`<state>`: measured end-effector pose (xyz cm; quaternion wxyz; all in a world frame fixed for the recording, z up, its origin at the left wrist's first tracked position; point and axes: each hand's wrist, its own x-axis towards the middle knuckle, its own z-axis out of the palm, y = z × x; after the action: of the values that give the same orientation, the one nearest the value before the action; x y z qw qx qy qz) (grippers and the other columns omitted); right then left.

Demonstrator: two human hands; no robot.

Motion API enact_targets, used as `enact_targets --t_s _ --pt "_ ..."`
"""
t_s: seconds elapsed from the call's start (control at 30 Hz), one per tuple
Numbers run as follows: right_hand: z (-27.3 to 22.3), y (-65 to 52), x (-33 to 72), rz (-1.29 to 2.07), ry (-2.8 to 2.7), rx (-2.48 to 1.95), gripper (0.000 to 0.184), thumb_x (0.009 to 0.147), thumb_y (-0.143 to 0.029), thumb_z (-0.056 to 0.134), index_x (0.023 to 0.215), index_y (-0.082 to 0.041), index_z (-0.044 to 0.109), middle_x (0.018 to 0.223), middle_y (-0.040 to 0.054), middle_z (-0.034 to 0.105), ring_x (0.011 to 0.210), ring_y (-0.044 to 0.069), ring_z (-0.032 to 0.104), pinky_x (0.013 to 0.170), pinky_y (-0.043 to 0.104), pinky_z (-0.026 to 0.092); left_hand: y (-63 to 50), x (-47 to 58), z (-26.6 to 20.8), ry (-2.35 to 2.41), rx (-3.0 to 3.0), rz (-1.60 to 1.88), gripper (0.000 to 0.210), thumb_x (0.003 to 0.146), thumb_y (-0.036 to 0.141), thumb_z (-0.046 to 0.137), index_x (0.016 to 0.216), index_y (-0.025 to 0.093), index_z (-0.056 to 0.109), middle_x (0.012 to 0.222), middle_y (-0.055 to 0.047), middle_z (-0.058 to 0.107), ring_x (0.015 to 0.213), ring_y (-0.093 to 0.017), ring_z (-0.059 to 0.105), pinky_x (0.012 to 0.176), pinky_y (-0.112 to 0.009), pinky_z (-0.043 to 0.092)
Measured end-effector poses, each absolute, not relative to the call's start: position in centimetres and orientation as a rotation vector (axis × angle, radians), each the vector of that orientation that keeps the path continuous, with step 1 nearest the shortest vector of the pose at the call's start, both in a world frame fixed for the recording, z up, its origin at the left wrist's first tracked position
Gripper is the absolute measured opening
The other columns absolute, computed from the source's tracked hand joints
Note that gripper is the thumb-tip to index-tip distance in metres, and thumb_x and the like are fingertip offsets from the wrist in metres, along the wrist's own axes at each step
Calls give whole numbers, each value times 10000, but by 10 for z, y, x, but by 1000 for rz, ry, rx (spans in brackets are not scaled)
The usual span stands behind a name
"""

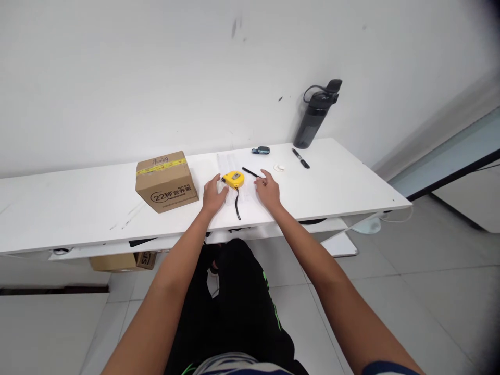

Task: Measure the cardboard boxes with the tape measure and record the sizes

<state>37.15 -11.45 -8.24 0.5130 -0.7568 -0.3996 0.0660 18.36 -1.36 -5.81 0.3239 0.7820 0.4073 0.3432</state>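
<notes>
Yellow, the tape measure (234, 179) is laid on paper (227, 159) on the desk (332, 182). The left hand (213, 196) is spread beside it; the right hand (269, 192) is half curled by the pen (250, 172) (whether that is gripped cannot be told). The box (166, 185) is placed farther left.

"Where does this single view look from?"

"From the wearer's head, above the yellow tape measure (233, 179) and on its near side."

"Which way does it face?"

"Forward and steeply down. The tape measure falls close to the middle, the wall (156, 78) rises beyond it, and the wearer's legs (238, 297) show below it."

"And how near?"

"Near enough that the left forearm (166, 286) and right forearm (328, 276) run large from the bottom edge toward the tape measure, yet wide enough to include the floor (414, 260) off to its right."
</notes>
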Motion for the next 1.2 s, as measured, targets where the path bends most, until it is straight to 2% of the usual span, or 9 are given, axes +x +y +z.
enact_targets --t_s 0.07,0.13,0.2,0.3,0.4,0.63,0.8,1.03,1.2 --pt "-78 -114 367 123 -1036 -1891 517 964 -426 392 1351 -140 583 1164 137 721 1032 251 656 948 415 497 -13 183 -58 1043 2081 850 696 825 267 676 1484 222 455 1432 -95 602 1441 -289 407 1202 -453 262" --pt "-74 -112 361 70 -1132 -1983 499 973 -465 412 1303 -156 624 1338 149 642 1232 284 562 1052 458 425 -13 182 -59 1005 2025 842 739 827 270 671 1511 210 399 1394 -112 633 1390 -280 481 1187 -461 282" --pt "-70 -110 357 66 -1230 -2084 529 995 -511 381 1324 -169 614 1471 147 545 1380 310 434 1125 514 335 -12 180 -60 949 1911 863 699 844 257 629 1499 189 394 1262 -113 711 1261 -253 598 1128 -440 365" --pt "-67 -107 353 186 -1331 -2198 626 1018 -591 269 1369 -183 588 1557 139 455 1477 315 307 1162 561 247 -12 176 -60 877 1816 843 573 820 198 595 1387 188 516 946 -49 786 1049 -218 690 1037 -397 442" --pt "-65 -108 351 230 -1400 -2242 692 1003 -653 235 1375 -190 589 1579 132 425 1509 311 248 1172 559 212 -13 174 -58 882 1816 820 467 781 161 601 1245 211 623 849 -17 784 984 -209 695 1011 -384 451" --pt "-63 -110 352 235 -1396 -2232 658 995 -651 285 1329 -200 629 1570 122 438 1503 299 260 1166 530 214 -15 175 -56 908 1840 820 422 769 134 583 1176 222 652 874 -10 787 992 -201 681 1006 -375 443" --pt "-63 -109 352 258 -1376 -2225 676 987 -665 289 1326 -188 628 1578 117 432 1505 289 261 1173 528 202 -15 175 -55 920 1861 821 406 768 140 585 1158 220 663 871 -13 787 968 -202 676 999 -377 444" --pt "-61 -109 351 287 -1383 -2237 770 985 -699 167 1366 -186 596 1581 123 421 1515 277 237 1175 517 194 -15 175 -56 941 1879 813 382 785 162 590 1152 230 673 873 -14 784 981 -199 680 1000 -371 445" --pt "-61 -108 350 256 -1405 -2255 725 971 -703 259 1354 -197 609 1583 120 420 1513 288 242 1177 524 194 -16 175 -56 992 1919 798 377 824 201 580 1191 230 662 919 -21 777 1012 -204 682 1049 -393 422"
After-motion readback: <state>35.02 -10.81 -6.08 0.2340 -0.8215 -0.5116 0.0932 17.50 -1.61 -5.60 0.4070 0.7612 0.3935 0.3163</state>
